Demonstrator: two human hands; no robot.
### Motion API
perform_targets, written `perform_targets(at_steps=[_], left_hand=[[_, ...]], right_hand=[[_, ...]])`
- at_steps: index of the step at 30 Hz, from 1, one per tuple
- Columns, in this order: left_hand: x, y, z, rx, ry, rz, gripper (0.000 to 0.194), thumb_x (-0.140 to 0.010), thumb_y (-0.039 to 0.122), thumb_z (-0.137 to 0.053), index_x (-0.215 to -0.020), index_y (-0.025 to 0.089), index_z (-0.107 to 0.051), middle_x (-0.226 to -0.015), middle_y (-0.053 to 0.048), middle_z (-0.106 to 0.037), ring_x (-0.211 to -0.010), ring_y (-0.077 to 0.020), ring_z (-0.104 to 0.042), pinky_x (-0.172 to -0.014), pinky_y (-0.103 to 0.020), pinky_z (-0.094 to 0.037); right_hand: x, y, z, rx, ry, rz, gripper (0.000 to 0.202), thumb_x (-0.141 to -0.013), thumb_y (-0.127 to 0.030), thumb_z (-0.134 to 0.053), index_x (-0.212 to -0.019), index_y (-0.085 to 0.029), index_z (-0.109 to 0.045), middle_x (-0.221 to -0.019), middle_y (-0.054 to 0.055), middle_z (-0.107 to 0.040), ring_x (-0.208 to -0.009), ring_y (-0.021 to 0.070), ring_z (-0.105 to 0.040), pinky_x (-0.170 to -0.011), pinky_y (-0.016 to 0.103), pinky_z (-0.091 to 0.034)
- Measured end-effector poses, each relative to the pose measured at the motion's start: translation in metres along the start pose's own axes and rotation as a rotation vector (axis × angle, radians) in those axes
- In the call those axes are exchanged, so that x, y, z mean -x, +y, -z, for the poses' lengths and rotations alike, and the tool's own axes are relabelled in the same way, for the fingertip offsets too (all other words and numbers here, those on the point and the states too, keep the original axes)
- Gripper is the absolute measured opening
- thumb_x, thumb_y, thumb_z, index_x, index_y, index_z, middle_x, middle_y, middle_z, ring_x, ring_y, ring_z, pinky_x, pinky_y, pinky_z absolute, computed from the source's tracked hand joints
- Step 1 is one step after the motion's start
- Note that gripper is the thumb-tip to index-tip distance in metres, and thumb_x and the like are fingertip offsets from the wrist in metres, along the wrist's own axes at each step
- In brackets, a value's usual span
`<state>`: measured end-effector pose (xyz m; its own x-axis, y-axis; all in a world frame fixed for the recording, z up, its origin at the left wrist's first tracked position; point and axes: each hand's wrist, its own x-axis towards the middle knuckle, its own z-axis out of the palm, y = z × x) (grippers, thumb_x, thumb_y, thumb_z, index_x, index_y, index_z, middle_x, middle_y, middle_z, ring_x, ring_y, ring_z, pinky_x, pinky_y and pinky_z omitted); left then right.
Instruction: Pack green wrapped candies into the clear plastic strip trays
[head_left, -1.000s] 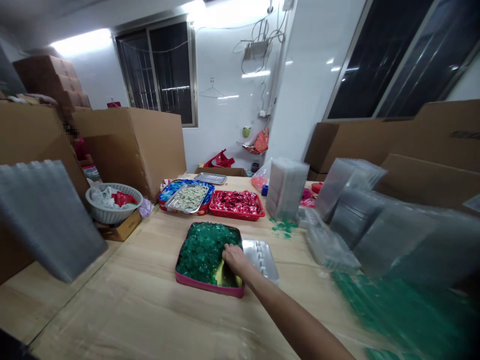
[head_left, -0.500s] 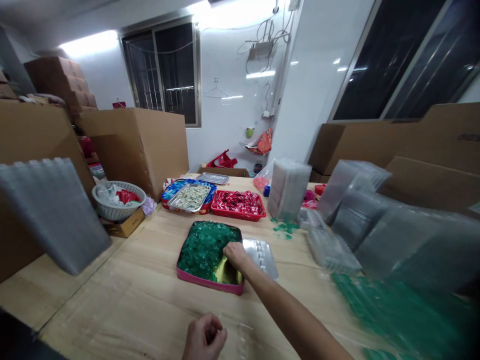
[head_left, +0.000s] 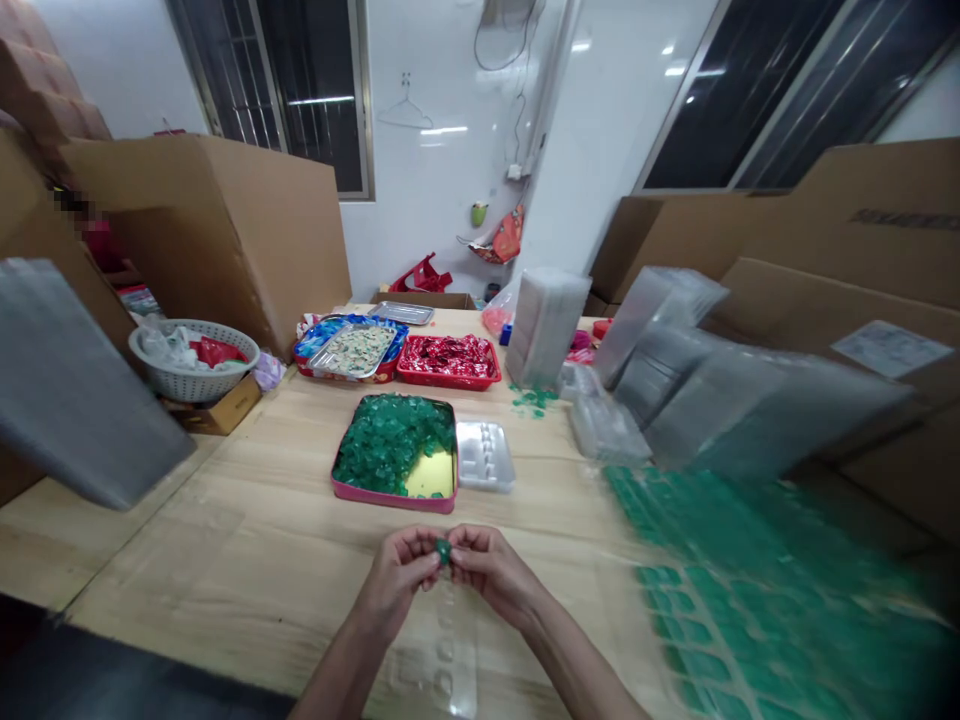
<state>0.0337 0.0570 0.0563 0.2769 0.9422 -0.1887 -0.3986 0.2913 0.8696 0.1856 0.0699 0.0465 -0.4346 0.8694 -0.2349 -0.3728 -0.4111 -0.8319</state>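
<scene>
Between my fingertips is a small dark green translucent piece. My left hand pinches it from one side and my right hand from the other. Just below my hands, a clear plastic blister tray with moulded hollows lies on the table, partly covered by my wrists. Beyond my hands stands a pink-rimmed tin heaped with similar green pieces; its yellow bottom shows at the near right corner. A second clear blister tray lies against the tin's right side.
Farther back are a red tray of shiny red packets and a metal tray of pale pieces. Stacked clear plastic trays stand to the right, above filled green trays. On the left are a white basket and leaning grey sheets.
My right hand has come out of the tin toward me and met my left hand over the blister tray. A green piece is now held between them. The view has tilted down.
</scene>
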Motion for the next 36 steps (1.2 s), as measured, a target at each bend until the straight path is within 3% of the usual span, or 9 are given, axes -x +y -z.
perform_targets(at_steps=[4, 8, 13, 16, 19, 28, 33, 36], left_hand=[[-0.002, -0.004, 0.005, -0.057, 0.052, 0.126, 0.026, -0.055, 0.028, -0.073, -0.067, 0.013, -0.056, -0.050, 0.003, -0.053, -0.041, -0.0038, -0.038, -0.041, -0.019, -0.018], [-0.012, -0.005, 0.010, -0.276, 0.086, 0.195, 0.027, -0.055, 0.035, -0.069, -0.060, 0.014, -0.053, -0.046, 0.004, -0.050, -0.037, -0.0035, -0.033, -0.039, -0.020, -0.014], [-0.028, -0.020, 0.013, -0.832, 0.150, 0.202, 0.019, -0.065, 0.033, -0.057, -0.061, 0.014, -0.056, -0.046, 0.004, -0.051, -0.041, -0.0080, -0.043, -0.043, -0.021, -0.027], [-0.035, -0.030, 0.012, -0.972, 0.148, 0.164, 0.015, -0.063, 0.025, -0.057, -0.054, 0.014, -0.058, -0.043, 0.003, -0.050, -0.048, -0.0120, -0.048, -0.049, -0.023, -0.031], [-0.037, -0.035, 0.011, -1.100, 0.164, 0.109, 0.015, -0.062, 0.020, -0.057, -0.050, 0.014, -0.060, -0.045, 0.001, -0.053, -0.053, -0.0142, -0.050, -0.054, -0.025, -0.031], [-0.031, -0.045, 0.017, -1.202, 0.167, 0.041, 0.015, -0.066, 0.021, -0.054, -0.058, 0.013, -0.064, -0.057, -0.003, -0.060, -0.059, -0.0156, -0.051, -0.058, -0.026, -0.032], [-0.031, -0.042, 0.017, -1.156, 0.144, 0.054, 0.016, -0.066, 0.018, -0.052, -0.057, 0.013, -0.064, -0.051, 0.000, -0.056, -0.056, -0.0144, -0.050, -0.055, -0.024, -0.033], [-0.031, -0.040, 0.019, -1.126, 0.125, 0.066, 0.015, -0.066, 0.017, -0.051, -0.058, 0.013, -0.064, -0.050, 0.000, -0.055, -0.054, -0.0134, -0.050, -0.054, -0.024, -0.033]], right_hand=[[0.000, 0.001, 0.002, -0.008, 0.011, 0.033, 0.022, -0.057, -0.025, -0.075, -0.068, -0.013, -0.061, -0.059, -0.001, -0.059, -0.050, 0.0070, -0.050, -0.052, 0.019, -0.036], [-0.006, 0.004, 0.010, 0.184, 0.088, 0.055, 0.018, -0.060, -0.025, -0.069, -0.068, -0.014, -0.057, -0.052, -0.003, -0.055, -0.046, 0.0081, -0.048, -0.049, 0.021, -0.037], [-0.011, 0.022, 0.024, 0.620, 0.233, 0.071, 0.004, -0.063, -0.016, -0.054, -0.064, -0.017, -0.050, -0.047, -0.006, -0.049, -0.043, 0.0100, -0.046, -0.044, 0.021, -0.034], [-0.011, 0.027, 0.027, 0.996, 0.302, 0.147, 0.012, -0.061, -0.007, -0.047, -0.063, -0.016, -0.053, -0.054, -0.002, -0.054, -0.052, 0.0111, -0.050, -0.051, 0.020, -0.035], [-0.010, 0.028, 0.026, 1.204, 0.314, 0.176, 0.019, -0.062, -0.005, -0.044, -0.067, -0.016, -0.058, -0.061, 0.001, -0.060, -0.059, 0.0125, -0.052, -0.056, 0.020, -0.035], [-0.008, 0.028, 0.023, 1.246, 0.266, 0.183, 0.021, -0.060, -0.006, -0.043, -0.066, -0.015, -0.061, -0.061, 0.001, -0.060, -0.058, 0.0131, -0.052, -0.055, 0.021, -0.035], [-0.005, 0.022, 0.021, 1.165, 0.183, 0.110, 0.014, -0.060, -0.011, -0.047, -0.064, -0.015, -0.060, -0.054, -0.001, -0.057, -0.053, 0.0125, -0.050, -0.051, 0.021, -0.032], [-0.004, 0.021, 0.021, 1.154, 0.160, 0.139, 0.010, -0.063, -0.013, -0.049, -0.064, -0.015, -0.059, -0.053, -0.001, -0.056, -0.052, 0.0116, -0.048, -0.050, 0.021, -0.031]])
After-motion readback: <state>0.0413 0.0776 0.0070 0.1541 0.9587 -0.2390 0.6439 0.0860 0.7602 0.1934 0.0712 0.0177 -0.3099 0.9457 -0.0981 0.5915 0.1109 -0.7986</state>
